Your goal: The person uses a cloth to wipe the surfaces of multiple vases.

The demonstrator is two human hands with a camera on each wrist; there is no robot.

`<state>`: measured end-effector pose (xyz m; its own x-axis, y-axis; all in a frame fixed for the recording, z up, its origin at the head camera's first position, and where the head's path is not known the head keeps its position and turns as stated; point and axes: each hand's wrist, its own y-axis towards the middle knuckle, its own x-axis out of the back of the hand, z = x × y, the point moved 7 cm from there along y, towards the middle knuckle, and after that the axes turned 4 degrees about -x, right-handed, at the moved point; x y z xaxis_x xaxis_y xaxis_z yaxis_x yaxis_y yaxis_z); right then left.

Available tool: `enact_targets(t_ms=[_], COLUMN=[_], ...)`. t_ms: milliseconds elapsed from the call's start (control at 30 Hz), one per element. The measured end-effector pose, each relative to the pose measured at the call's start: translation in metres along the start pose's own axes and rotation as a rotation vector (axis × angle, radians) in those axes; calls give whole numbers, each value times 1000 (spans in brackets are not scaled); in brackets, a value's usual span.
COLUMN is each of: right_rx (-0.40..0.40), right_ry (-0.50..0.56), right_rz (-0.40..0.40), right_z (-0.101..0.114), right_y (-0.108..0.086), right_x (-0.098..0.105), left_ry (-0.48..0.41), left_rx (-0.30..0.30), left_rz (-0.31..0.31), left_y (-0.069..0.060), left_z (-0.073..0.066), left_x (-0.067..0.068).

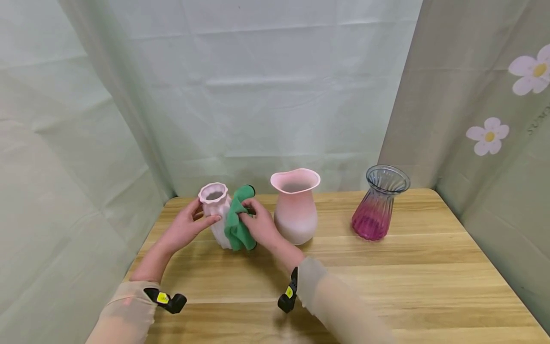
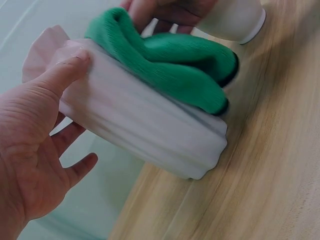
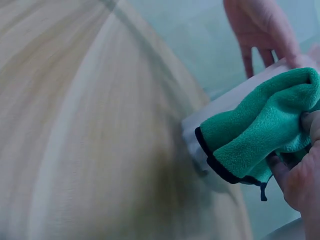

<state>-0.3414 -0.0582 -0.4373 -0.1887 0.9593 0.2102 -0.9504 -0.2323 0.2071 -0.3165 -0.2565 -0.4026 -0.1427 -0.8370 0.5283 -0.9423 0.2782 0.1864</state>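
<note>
A pale pink fluted vase with a scalloped rim stands at the left of the table, tilted slightly. My left hand grips it near the neck, thumb across the front and fingers round the far side. On the vase's right side lies a green cloth with dark edging. My right hand pinches this cloth, pressing it against the vase. In the left wrist view the cloth runs along the fluted wall. The right wrist view has the right hand's fingers partly hidden in the folds.
A larger pink-and-white vase with a wavy rim stands just right of my right hand. Farther right is a ribbed glass vase, magenta below and grey-blue above. The wooden table meets curtains behind and at both sides.
</note>
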Motion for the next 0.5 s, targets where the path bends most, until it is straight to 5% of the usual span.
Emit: enact_targets(t_ms=[267, 500], right_rx=[58, 80], right_ry=[-7, -5], right_rz=[20, 38], right_z=[35, 40], right_y=[6, 7], right_x=[6, 8], left_ry=[-4, -10], left_rx=[-18, -8], left_rz=[2, 10], left_y=[0, 0], left_z=[-1, 0], left_x=[1, 1])
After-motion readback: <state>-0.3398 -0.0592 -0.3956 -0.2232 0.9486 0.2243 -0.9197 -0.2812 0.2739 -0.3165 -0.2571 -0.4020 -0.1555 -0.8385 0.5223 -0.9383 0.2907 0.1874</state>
